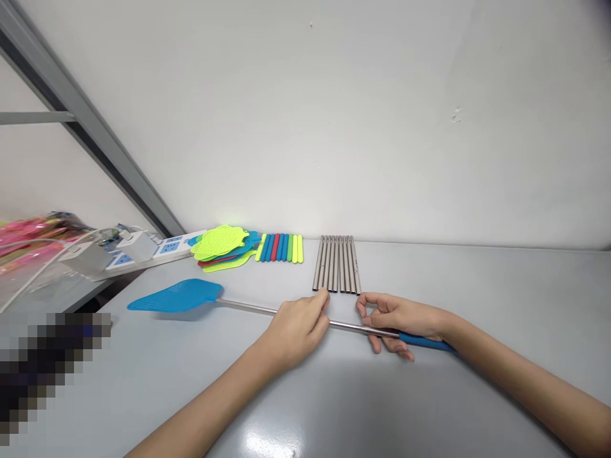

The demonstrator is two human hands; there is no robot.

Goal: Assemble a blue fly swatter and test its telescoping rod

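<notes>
A fly swatter with a blue perforated head (179,296), a thin metal rod (346,326) and a blue handle grip (424,342) extends across the front of the table. My left hand (300,324) is closed around the middle of its rod. Close to the grip, my right hand (391,321) loosely holds the handle end; thumb and forefinger are curled above the rod, and other fingers show below it. The head points left, and the far end of the grip is partly hidden by my right forearm. Just beyond my hands lies a row of metal tubes (337,264).
Yellow, blue and red swatter heads (220,243) are piled at the back left. Beside them several coloured grips (281,248) lie in a row. A white power strip (169,248) with plugged-in adapters (136,247) is farther left. A white wall (382,127) rises behind the grey table (515,280).
</notes>
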